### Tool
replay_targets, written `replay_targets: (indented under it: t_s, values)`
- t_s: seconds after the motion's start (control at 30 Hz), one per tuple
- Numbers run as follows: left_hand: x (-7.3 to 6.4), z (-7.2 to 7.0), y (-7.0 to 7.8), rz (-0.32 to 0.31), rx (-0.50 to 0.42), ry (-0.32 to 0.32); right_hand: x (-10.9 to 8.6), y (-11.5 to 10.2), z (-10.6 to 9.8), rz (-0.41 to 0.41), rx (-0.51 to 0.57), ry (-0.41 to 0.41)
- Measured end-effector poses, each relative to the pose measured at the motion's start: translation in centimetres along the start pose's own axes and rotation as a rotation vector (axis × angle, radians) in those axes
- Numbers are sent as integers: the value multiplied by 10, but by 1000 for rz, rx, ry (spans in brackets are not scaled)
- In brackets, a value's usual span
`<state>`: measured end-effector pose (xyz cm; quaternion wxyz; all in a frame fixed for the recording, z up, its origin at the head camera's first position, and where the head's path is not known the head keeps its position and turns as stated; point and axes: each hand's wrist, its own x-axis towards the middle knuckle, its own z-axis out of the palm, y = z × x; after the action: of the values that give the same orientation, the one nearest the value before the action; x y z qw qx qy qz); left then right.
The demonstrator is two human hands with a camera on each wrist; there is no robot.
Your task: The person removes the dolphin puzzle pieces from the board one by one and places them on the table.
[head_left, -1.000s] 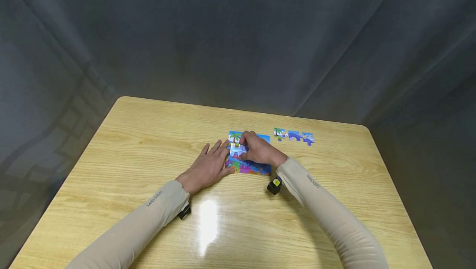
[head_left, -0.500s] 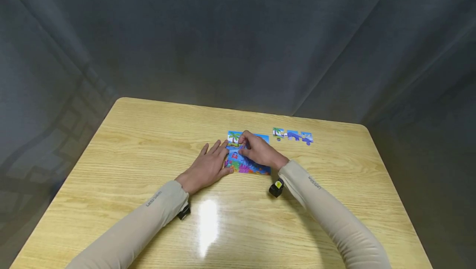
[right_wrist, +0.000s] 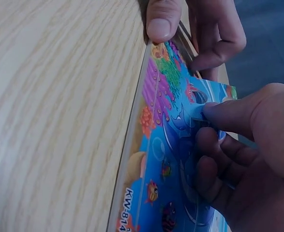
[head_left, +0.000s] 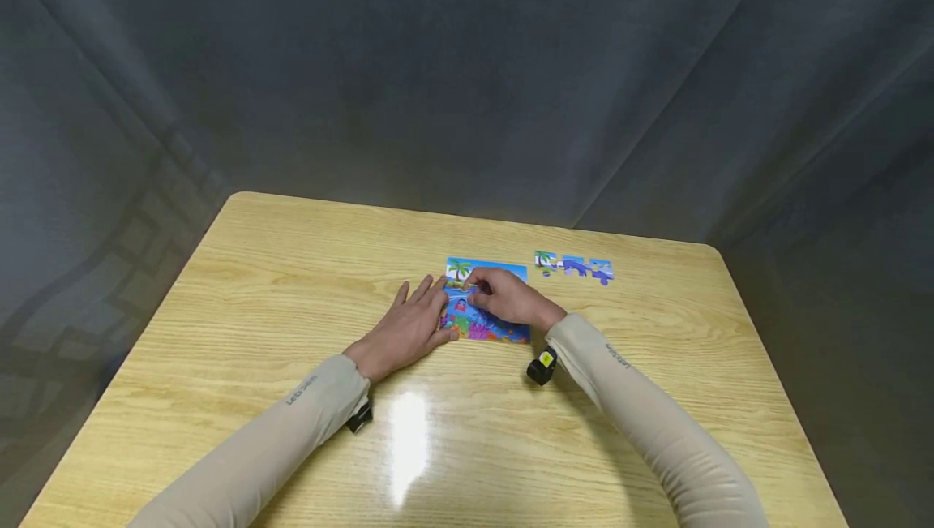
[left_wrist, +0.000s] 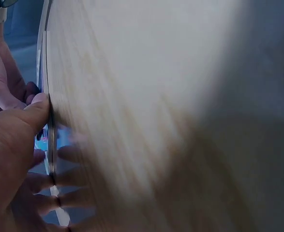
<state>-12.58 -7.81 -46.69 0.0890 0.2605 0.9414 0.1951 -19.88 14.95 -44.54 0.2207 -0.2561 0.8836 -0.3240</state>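
A colourful sea-picture jigsaw puzzle (head_left: 498,330) in a shallow tray lies on the table, with a palm tree, coral and fish on it. My left hand (head_left: 409,321) rests spread beside its left edge; in the right wrist view the left thumb (right_wrist: 161,23) is at the tray's corner. Over the puzzle, my right hand (head_left: 514,298) pinches a blue puzzle piece (right_wrist: 212,89) with a red crab on it, between thumb and fingers. That piece sits over the left-middle part of the picture. The right hand hides much of the puzzle's centre and right in the head view.
Three puzzle pieces lie to the puzzle's right: a palm-tree piece (head_left: 544,259), a purple-blue piece (head_left: 575,266) and another blue piece (head_left: 601,270). The wooden table (head_left: 306,252) has a bright reflection in front of the hands. Dark curtains (head_left: 438,90) hang behind and beside it.
The crab puzzle piece has lost its glare and lies flatter against the picture. The right index finger has shifted slightly down and left over it. The left hand stays in place.
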Motion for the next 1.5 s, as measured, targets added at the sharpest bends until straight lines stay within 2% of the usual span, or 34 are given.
replay_targets:
  t_s: [0.13,0.37,0.6,0.83,1.2,1.5]
  values:
    - [-1,2,-1,26,-22,16,1,0,1,-2,-8,-2]
    - [2,5,-3,41,-6,17,0,1,0,-7,23,-5]
    - [2,2,-3,33,-10,5,-1,3,-2,20,130,-11]
    - [2,1,-2,23,-30,-4,-7,2,-13,53,224,-27]
    - [1,1,-3,31,-59,30,-39,22,-38,118,324,107]
    - [0,2,-3,38,-53,22,-67,47,-49,145,275,168]
